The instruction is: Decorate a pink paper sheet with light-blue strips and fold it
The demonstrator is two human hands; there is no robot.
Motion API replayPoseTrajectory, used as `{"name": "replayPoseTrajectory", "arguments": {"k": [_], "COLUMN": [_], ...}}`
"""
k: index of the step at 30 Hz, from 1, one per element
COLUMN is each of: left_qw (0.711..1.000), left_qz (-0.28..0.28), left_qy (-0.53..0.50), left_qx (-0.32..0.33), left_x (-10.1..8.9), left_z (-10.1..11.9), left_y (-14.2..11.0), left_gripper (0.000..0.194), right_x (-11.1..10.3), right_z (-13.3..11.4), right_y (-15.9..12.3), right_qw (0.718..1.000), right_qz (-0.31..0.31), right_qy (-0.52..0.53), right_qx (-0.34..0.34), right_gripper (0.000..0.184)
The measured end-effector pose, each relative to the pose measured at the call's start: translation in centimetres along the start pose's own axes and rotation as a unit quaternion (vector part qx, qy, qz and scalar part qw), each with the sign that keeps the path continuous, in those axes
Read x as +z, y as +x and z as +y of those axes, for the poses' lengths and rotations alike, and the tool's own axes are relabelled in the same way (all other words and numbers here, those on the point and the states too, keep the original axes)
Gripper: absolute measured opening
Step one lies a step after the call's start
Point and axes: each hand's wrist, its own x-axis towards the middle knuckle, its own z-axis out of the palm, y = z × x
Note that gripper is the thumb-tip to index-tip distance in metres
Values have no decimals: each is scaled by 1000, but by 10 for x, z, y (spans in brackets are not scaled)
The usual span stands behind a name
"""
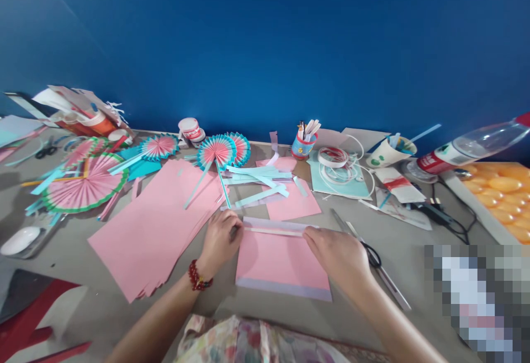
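Observation:
A pink sheet of paper point(281, 261) with pale lilac bands along its far and near edges lies flat before me. Its far edge shows a narrow whitish fold. At the left end of that edge my left hand point(221, 241), with a red bead bracelet point(197, 276) at the wrist, is closed on the paper, fingers curled. My right hand point(339, 250) pinches the right end of the same edge between thumb and fingers. Just right of this hand lie scissors point(372, 254) with black handles and a metal ruler-like strip point(393, 284).
A stack of pink sheets point(153, 225) lies left of the work. Behind are pleated paper fans point(216, 152), pale blue strips point(260, 175), a pen cup point(303, 147) and coiled white cable point(335, 164). A plastic bottle point(467, 148) leans at right; a blue wall point(265, 48) rises behind.

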Motion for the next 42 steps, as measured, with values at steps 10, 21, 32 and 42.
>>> {"name": "replayPoseTrajectory", "arguments": {"k": [10, 21, 32, 42], "left_qw": [1000, 999, 998, 995], "left_qz": [2, -2, -1, 0], "left_qy": [9, 34, 63, 100], "left_qx": [3, -5, -10, -11], "left_x": [3, 2, 2, 5], "left_z": [-3, 2, 6, 8], "left_y": [0, 3, 6, 5], "left_gripper": [12, 13, 14, 12], "right_x": [-4, -7, -5, -3], "right_z": [-2, -1, -1, -1], "right_y": [7, 12, 12, 12], "right_qw": [999, 995, 995, 995], "right_qz": [-43, -97, -90, -92], "right_qy": [1, 22, 27, 23], "right_qx": [3, 28, 27, 30], "right_gripper": [21, 25, 26, 27]}}
